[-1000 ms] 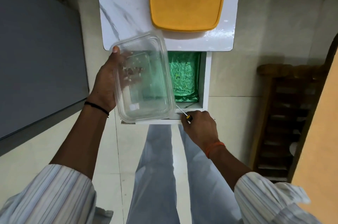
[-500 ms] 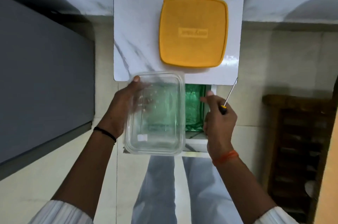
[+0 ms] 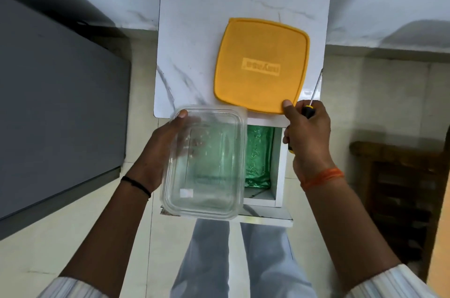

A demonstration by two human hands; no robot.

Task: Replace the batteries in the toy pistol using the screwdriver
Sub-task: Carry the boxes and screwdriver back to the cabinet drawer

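My left hand [image 3: 159, 151] grips a clear plastic container [image 3: 204, 163] by its left side and holds it over the open drawer [image 3: 278, 168]. My right hand [image 3: 308, 137] grips a screwdriver [image 3: 313, 98] with a black and yellow handle, its thin shaft pointing up and away. The thumb of that hand touches the near edge of a yellow lid [image 3: 261, 66] lying on the white marble table [image 3: 194, 30]. No toy pistol or batteries show in view.
A green patterned bag [image 3: 258, 156] lies inside the drawer. A grey panel [image 3: 56, 115] stands to the left and a dark wooden rack [image 3: 399, 188] to the right. My legs [image 3: 231, 261] are below the drawer front, over a pale tiled floor.
My right hand has risen from the drawer front with the screwdriver and reached the yellow lid's near edge. The container has levelled out in my left hand. The view has tilted down the table.
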